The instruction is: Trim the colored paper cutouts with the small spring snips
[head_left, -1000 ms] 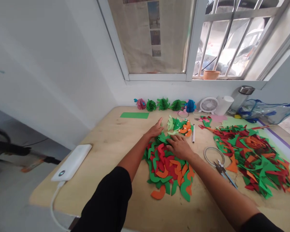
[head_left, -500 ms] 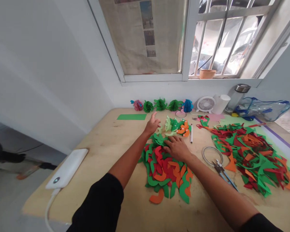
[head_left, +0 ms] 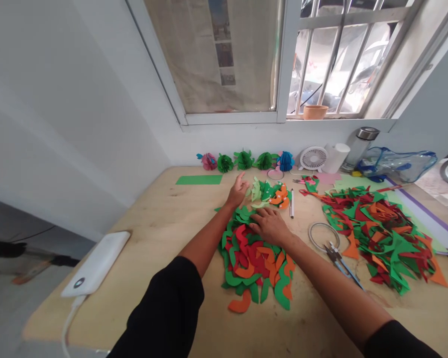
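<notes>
Two bare hands work over a pale wooden table (head_left: 153, 219). The left hand (head_left: 238, 191) is held on edge just beside a small cluster of pale green, green and orange cut-paper pieces (head_left: 271, 191), its fingers loosely extended — I cannot tell whether any piece is pinched between them. The right hand (head_left: 271, 226) lies palm down, fingers loosely spread, on the far part of one pile of curved green, red and orange paper cut-outs (head_left: 259, 263); what is under its palm is hidden. The pile sits between the two forearms, its pieces too overlapped to count, with one curved orange paper piece (head_left: 240, 302) at its near edge.

One slim white pen (head_left: 291, 204) lies just right of the cluster. Further right are one round metal ring (head_left: 309, 237), one blue-and-metal hand tool (head_left: 342, 267) with its tip at the ring, and one heap of jagged green, red and orange paper scraps (head_left: 388, 228).

Along the wall stand five folded-paper figures — one pink-and-blue (head_left: 209, 161), three green (head_left: 244, 159), one blue-and-pink (head_left: 285, 161). One flat green paper rectangle (head_left: 199, 180) lies near their left end.
</notes>
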Action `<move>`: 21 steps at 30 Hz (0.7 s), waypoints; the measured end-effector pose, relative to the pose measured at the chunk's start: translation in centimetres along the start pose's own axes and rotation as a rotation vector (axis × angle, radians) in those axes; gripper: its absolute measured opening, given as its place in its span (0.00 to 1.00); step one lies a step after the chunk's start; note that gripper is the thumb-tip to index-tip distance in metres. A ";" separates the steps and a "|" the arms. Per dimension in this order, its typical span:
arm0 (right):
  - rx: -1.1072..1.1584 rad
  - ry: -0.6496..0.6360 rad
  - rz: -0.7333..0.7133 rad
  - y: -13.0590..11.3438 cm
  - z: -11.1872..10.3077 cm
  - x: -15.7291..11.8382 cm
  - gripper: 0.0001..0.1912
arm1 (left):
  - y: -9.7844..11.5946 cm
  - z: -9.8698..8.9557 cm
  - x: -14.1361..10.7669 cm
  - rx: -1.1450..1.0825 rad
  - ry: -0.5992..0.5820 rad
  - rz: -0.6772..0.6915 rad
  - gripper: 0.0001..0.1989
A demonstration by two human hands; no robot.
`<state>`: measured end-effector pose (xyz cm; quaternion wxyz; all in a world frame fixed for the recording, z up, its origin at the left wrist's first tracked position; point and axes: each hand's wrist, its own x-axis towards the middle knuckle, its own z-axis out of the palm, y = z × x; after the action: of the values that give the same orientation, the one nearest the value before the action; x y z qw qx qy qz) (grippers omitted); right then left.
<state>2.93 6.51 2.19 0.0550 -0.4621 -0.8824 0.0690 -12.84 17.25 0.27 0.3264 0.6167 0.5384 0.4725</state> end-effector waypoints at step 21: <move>0.250 0.087 0.125 1.8 0.1 -3.5 0.13 | 2.4 -3.5 -10.7 0.097 -0.106 0.005 0.23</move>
<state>6.38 4.63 1.69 0.1456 -0.5083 -0.8333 0.1616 -15.02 5.97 1.14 0.3228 0.6573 0.5412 0.4134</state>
